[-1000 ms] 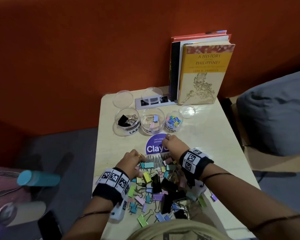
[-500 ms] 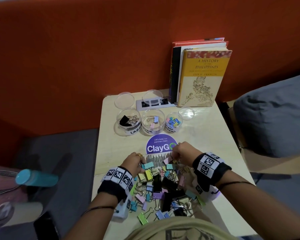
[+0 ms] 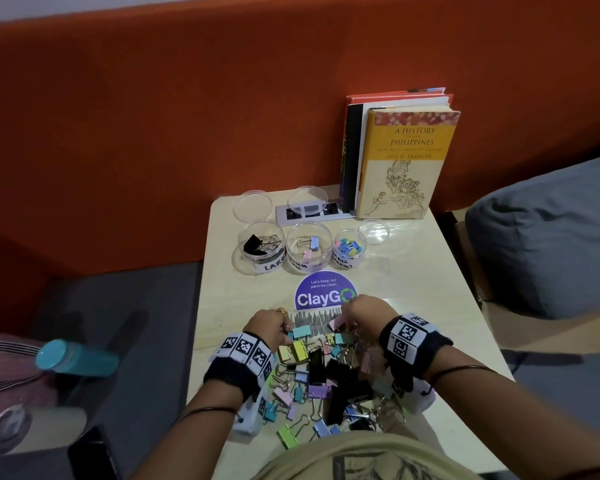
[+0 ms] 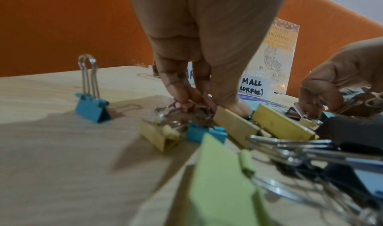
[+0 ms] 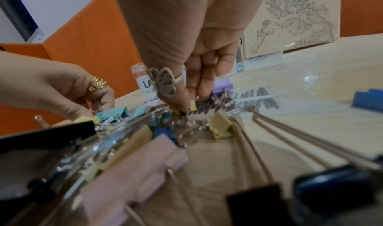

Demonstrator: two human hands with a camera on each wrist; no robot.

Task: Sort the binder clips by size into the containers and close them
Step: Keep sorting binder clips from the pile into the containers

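Note:
A pile of binder clips (image 3: 321, 377) in mixed sizes and colours lies at the table's near edge. Behind it stand three open clear containers: large (image 3: 262, 245) with a black clip, medium (image 3: 309, 247) with pastel clips, small (image 3: 349, 250) with tiny coloured clips. My left hand (image 3: 284, 332) is at the pile's far left; in the left wrist view its fingertips (image 4: 182, 97) pinch a small pink clip (image 4: 187, 107). My right hand (image 3: 352, 315) is at the pile's far right; its fingers (image 5: 204, 88) pinch a small yellow clip (image 5: 193, 106).
Three clear lids (image 3: 252, 206) (image 3: 307, 199) (image 3: 374, 230) lie behind and beside the containers. Upright books (image 3: 406, 161) and a power socket plate (image 3: 312, 213) stand at the back. A purple sticker (image 3: 324, 294) lies mid-table. A teal bottle (image 3: 77, 358) is off the table, left.
My right hand has drawn back from over the purple sticker to the far edge of the pile. My left hand has stayed at the pile's left edge.

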